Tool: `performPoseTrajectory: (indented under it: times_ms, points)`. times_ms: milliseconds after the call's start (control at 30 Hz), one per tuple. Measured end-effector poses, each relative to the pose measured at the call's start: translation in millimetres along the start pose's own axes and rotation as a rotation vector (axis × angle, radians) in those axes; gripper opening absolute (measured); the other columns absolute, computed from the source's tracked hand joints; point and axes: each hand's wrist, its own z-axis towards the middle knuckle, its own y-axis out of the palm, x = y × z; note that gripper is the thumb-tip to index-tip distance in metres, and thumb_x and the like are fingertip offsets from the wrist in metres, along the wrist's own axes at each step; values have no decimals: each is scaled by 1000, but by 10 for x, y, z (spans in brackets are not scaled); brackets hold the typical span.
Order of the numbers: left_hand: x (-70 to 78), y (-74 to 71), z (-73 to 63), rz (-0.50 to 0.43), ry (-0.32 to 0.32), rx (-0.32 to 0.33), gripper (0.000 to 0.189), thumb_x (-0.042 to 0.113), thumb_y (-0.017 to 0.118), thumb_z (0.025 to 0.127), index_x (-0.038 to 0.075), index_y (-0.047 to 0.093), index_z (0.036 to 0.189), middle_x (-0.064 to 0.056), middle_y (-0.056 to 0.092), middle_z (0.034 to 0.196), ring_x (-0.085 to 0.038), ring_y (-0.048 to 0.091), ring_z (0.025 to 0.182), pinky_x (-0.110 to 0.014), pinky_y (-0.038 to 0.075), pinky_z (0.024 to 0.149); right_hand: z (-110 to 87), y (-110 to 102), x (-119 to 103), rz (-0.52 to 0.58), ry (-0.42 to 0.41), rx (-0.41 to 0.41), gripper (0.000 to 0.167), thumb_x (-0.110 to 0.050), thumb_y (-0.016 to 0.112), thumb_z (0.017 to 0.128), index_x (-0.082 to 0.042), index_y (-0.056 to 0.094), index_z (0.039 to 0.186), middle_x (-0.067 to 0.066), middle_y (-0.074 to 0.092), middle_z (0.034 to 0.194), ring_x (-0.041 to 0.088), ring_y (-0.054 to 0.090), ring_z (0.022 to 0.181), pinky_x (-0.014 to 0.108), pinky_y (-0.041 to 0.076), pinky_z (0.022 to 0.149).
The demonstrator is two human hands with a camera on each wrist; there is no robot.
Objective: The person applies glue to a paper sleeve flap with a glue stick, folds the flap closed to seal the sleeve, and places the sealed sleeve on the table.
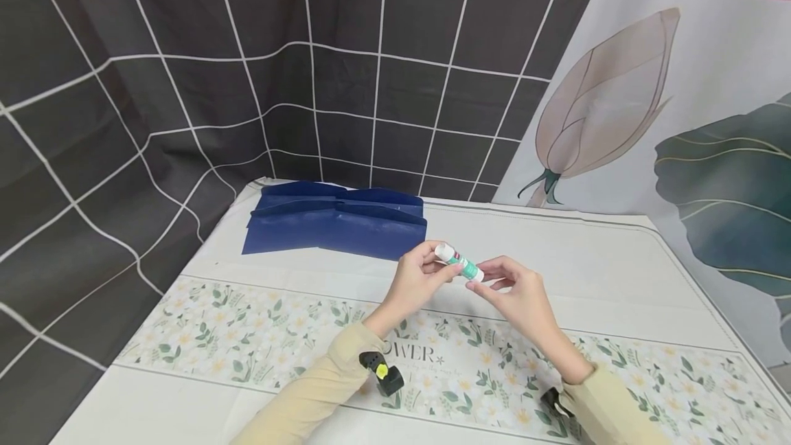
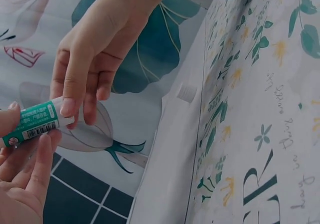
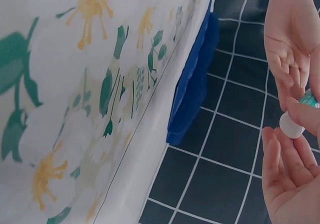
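Fingers (image 2: 38, 178) and thumb of the left hand (image 1: 415, 281) are curled round the green barrel of a glue stick (image 1: 465, 266), while the thumb and fingertips of the right hand (image 1: 524, 297) pinch the white end nearest to them. The glue stick is held in the air over the table (image 1: 525, 242), between the two hands, tilted so that its other white end points up and to the left in the head view; a barcode shows on its label in the left wrist view. Beyond the left hand, at the far left part of the table, lies a dark blue folded item (image 1: 334, 229). A small white piece (image 2: 186, 92) rests on the table, too dim to identify. The white table cover carries a floral band (image 1: 247, 335) with dark lettering, partly hidden by the right forearm. Both arms wear beige sleeves (image 1: 309, 397), with a black device (image 1: 391, 382) at the left wrist. Behind the table hang a dark gridded curtain (image 1: 346, 88) and a pale one (image 1: 618, 101) printed with a flower bud.
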Motion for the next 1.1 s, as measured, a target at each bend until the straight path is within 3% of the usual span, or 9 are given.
performPoseTrajectory:
  times_ms: [200, 467, 633, 800, 933, 1100]
  points:
    - [16, -16, -2, 20, -22, -5, 31, 4, 66, 89, -7, 57, 116, -25, 69, 108, -37, 69, 93, -17, 56, 72, 8, 5, 7, 21, 65, -47, 24, -9, 81, 75, -7, 70, 96, 7, 74, 87, 1, 63, 67, 19, 55, 61]
    - [23, -29, -2, 36, -27, -31, 28, 3, 65, 89, -6, 59, 114, -24, 69, 109, -36, 69, 98, -19, 56, 76, 17, -6, 67, 125, 142, -207, 24, -10, 72, 85, 0, 67, 106, 14, 73, 93, 8, 68, 73, 23, 56, 64]
    - [16, -44, 0, 57, -31, -59, 29, 4, 64, 90, -4, 59, 117, -22, 69, 111, -35, 68, 100, -19, 56, 78, 42, -21, 116, 216, 119, -366, 27, -9, 57, 95, 7, 60, 117, 24, 70, 100, 19, 71, 81, 29, 58, 67]
    - [1, -70, -1, 48, -41, -77, 32, 5, 62, 92, -4, 56, 122, -23, 68, 113, -34, 68, 103, -20, 56, 79, 61, -17, 139, 296, 97, -482, 33, -12, 41, 102, 12, 54, 121, 29, 67, 102, 8, 69, 87, 33, 58, 71]
    - [-3, -86, 10, 9, -21, -62, 31, 4, 60, 93, -9, 55, 121, -28, 66, 112, -38, 67, 103, -21, 57, 79, 52, 8, 125, 348, 98, -419, 32, -12, 43, 102, 11, 52, 123, 26, 66, 104, 5, 68, 87, 30, 57, 71]
    - [-48, -77, 47, -38, -20, -44, 32, 1, 60, 92, -10, 54, 121, -30, 65, 111, -42, 66, 102, -22, 57, 78, 29, 41, 93, 347, 113, -230, 33, -6, 64, 90, 5, 51, 118, 3, 67, 95, 4, 66, 79, 22, 56, 66]
